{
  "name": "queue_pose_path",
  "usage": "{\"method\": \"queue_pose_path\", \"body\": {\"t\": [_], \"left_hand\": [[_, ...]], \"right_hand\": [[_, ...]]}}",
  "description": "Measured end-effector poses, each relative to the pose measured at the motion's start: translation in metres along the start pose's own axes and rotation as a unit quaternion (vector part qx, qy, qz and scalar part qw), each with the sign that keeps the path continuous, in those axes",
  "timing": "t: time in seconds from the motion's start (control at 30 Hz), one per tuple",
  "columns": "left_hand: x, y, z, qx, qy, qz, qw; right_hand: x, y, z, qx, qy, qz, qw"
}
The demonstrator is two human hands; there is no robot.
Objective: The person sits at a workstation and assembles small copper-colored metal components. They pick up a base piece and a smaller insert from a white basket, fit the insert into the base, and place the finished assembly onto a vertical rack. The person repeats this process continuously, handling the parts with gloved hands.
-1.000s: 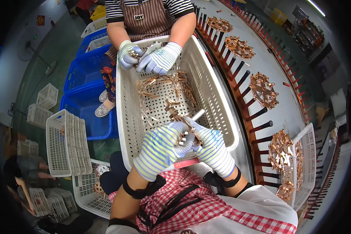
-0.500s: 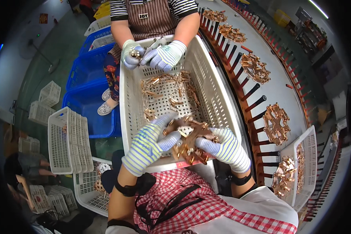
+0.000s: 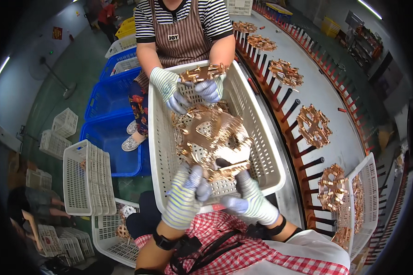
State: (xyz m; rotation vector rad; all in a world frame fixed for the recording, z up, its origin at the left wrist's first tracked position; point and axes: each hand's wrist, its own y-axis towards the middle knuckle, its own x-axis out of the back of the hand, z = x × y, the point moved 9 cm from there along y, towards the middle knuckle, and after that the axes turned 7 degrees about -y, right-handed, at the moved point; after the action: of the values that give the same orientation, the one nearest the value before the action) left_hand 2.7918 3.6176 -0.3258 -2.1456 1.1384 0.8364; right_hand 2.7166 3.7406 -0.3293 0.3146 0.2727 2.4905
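Observation:
Both my hands wear striped gloves and are at the near end of a white perforated basket (image 3: 267, 181). A round, openwork copper-coloured metal disc (image 3: 218, 123) with small prongs on its rim stands tilted above the basket, smeared by motion. My left hand (image 3: 184, 195) grips its lower left edge, fingers curled. At the lower right edge is my right hand (image 3: 252, 197), its fingers partly hidden behind the disc. Opposite me, a co-worker's gloved hands (image 3: 206, 89) hold a similar disc (image 3: 204, 73) over the basket's far end. Loose copper-coloured pieces lie beneath, mostly covered.
Along the right runs a conveyor with dark-tipped pegs (image 3: 293, 110) and several copper-coloured discs (image 3: 313, 126). A white basket of such pieces (image 3: 360, 201) leans at the near right. On the left are blue bins (image 3: 112, 142) and stacked white baskets (image 3: 89, 178).
My disc has swung up from lying low between my hands to a tilted stance farther forward. The co-worker, who held small metal pieces before, now holds a disc. My view has tilted up slightly.

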Motion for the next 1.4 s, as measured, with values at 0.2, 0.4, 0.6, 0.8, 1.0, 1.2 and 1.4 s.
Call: {"method": "queue_pose_path", "body": {"t": [0.2, 0.4, 0.6, 0.8, 1.0, 1.2, 1.4], "left_hand": [[0.009, -0.046, 0.030, 0.006, 0.408, 0.085, 0.909], [-0.004, -0.087, -0.031, -0.218, 0.451, -0.027, 0.865], [-0.016, -0.120, -0.015, -0.242, 0.549, -0.042, 0.799], [-0.019, -0.173, -0.008, -0.261, 0.552, -0.029, 0.791], [-0.003, -0.221, 0.032, -0.113, 0.366, -0.061, 0.922], [-0.007, -0.235, 0.041, -0.225, 0.432, -0.047, 0.872], [-0.038, -0.286, 0.038, -0.374, 0.642, -0.025, 0.669]], "right_hand": [[0.001, -0.035, 0.001, -0.101, 0.263, -0.248, 0.927], [-0.001, -0.097, 0.005, -0.041, 0.006, -0.119, 0.992], [-0.020, -0.135, 0.006, -0.054, -0.021, -0.093, 0.994], [-0.007, -0.164, 0.065, 0.023, -0.231, -0.116, 0.966], [0.022, -0.198, 0.055, 0.041, -0.243, -0.168, 0.955], [-0.030, -0.234, 0.078, -0.008, -0.247, -0.019, 0.969], [-0.032, -0.273, 0.084, 0.017, -0.214, -0.021, 0.976]]}}
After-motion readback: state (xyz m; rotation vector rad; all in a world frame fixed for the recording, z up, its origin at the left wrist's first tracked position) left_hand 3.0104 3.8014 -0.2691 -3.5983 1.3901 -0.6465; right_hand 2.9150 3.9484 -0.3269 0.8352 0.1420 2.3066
